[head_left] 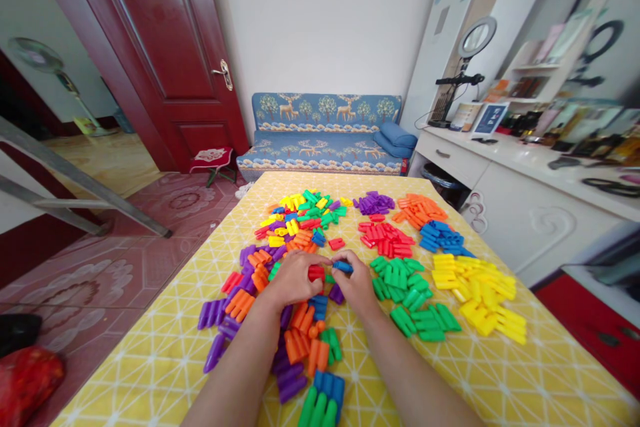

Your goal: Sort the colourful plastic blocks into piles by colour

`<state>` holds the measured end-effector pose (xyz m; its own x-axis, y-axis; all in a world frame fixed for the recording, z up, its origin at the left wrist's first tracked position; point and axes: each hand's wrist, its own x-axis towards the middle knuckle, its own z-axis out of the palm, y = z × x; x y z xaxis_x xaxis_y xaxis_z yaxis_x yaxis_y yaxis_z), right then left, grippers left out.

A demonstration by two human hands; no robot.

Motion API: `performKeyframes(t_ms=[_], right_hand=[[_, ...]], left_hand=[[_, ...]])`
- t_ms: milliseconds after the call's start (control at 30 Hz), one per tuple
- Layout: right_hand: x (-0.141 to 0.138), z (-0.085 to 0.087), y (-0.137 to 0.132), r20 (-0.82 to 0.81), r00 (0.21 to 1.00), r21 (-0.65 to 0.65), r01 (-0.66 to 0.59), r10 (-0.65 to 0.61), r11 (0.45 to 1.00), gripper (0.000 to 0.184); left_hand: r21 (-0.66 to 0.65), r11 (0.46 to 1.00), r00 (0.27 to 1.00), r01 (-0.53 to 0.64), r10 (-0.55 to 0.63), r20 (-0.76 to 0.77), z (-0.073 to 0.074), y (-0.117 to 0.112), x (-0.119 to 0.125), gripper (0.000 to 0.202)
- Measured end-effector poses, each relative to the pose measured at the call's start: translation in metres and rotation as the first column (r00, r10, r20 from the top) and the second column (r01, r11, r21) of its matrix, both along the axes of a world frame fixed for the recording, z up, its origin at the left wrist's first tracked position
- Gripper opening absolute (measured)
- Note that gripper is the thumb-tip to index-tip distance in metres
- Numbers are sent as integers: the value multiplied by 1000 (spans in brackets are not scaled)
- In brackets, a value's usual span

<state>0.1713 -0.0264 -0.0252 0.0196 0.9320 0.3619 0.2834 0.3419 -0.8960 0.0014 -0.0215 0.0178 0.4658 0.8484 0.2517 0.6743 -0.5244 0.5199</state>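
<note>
My left hand (294, 278) is closed round a red plastic block (316, 273) over the middle of the yellow tablecloth (500, 373). Right beside it, my right hand (356, 282) pinches a blue block (343, 267); the two hands nearly touch. Under and around them lies a mixed heap of coloured blocks (295, 227). To the right the blocks lie sorted by colour: a green pile (410, 293), a yellow pile (475, 290), a red pile (386, 237), a blue pile (440, 235), an orange pile (419, 208) and a purple pile (374, 202).
A blue patterned sofa (325, 130) stands against the far wall, a dark red door (165, 60) at the left. A white dresser (520, 193) with a ring light (477, 37) and bottles runs along the right. A small stool (213, 160) stands by the door.
</note>
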Motion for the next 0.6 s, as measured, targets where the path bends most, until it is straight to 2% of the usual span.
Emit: performKeyframes(t_ms=[100, 200, 333, 467, 600], right_hand=[[-1, -2, -1, 80, 996, -17, -44, 45, 999, 24], [-2, -4, 0, 104, 993, -32, -45, 48, 998, 29], [-4, -4, -1, 61, 996, -57, -65, 69, 996, 25], [-7, 1, -4, -17, 990, -71, -142, 141, 987, 34], [-8, 3, -6, 33, 989, -66, -144, 147, 987, 43]], left_hand=[[14, 999, 999, -47, 48, -27, -2, 1, -1, 46], [2, 998, 998, -67, 67, 13, -5, 2, -1, 45], [-69, 995, 988, -66, 75, 138, -7, 4, -1, 41], [-112, 990, 971, -85, 108, 213, -8, 5, -1, 42], [-117, 988, 965, -100, 125, 230, -8, 5, -2, 42]])
